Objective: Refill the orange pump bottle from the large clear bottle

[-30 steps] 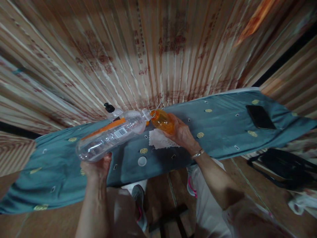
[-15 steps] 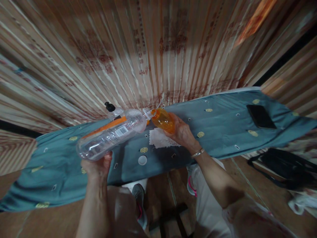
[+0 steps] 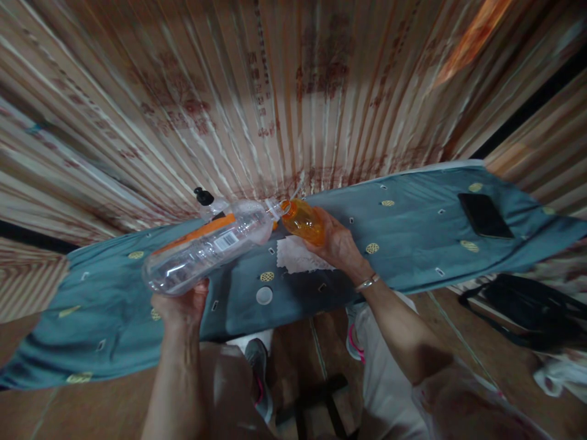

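At the left, a blue-green cloth (image 3: 114,311) with yellow motifs covers a long surface set before a striped curtain (image 3: 293,91). The left hand (image 3: 181,302) curls beneath the base end of a clear bottle (image 3: 202,260), supporting it; some of its fingers are hidden. The bottle slants across the view, base at lower left, neck at upper right, bearing an orange label (image 3: 197,233) and a barcode. Behind it stands a second bottle with a black top (image 3: 203,196), partly hidden. Nearer the front edge, a white disc (image 3: 265,296) lies on the cloth. The clear bottle's neck meets the mouth of an orange bottle (image 3: 302,221); whether the rims touch cannot be told. Below the latter lies a ragged-edged pale sheet (image 3: 300,256). The right hand (image 3: 337,241), bracelet (image 3: 368,283) at its wrist, wraps the orange bottle's lower end. Well apart at right rests a phone (image 3: 486,216); beyond the front edge, lower, lies a black bag (image 3: 527,308).
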{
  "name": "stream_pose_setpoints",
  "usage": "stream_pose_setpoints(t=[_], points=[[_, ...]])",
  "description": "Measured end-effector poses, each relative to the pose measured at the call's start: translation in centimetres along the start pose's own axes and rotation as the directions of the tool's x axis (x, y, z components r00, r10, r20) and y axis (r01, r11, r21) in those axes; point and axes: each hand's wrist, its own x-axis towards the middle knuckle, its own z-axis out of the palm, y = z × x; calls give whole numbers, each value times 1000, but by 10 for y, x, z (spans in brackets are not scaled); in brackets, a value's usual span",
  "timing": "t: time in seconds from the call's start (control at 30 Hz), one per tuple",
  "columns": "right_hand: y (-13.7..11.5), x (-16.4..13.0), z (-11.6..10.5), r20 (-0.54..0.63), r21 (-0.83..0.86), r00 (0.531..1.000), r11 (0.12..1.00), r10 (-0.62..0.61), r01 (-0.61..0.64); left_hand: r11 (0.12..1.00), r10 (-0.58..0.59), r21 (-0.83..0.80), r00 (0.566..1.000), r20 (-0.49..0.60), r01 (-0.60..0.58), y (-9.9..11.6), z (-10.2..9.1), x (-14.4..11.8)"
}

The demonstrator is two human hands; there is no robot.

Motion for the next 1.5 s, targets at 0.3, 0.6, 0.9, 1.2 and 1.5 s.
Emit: stream_pose_setpoints(t=[0.3, 0.6, 0.9, 1.2, 1.5], points=[[9, -4, 10, -27, -8, 1000, 1000, -11, 11, 999, -18, -42, 999, -46, 16, 0, 4, -4], [8, -3, 6, -30, -24, 999, 1000, -19, 18, 993, -35, -109, 999, 24, 38, 4, 8, -12], [5, -2, 7, -35, -38, 999, 999, -12, 11, 997, 1, -80, 999, 38, 2, -1, 1, -3], [1, 0, 1, -18, -27, 1000, 1000, -9, 8, 994, -32, -102, 999, 4, 33, 3, 4, -5], [1, -1, 3, 2, -56, 1000, 998, -1, 1, 987, -65, -145, 998, 12, 66, 8, 11, -15]])
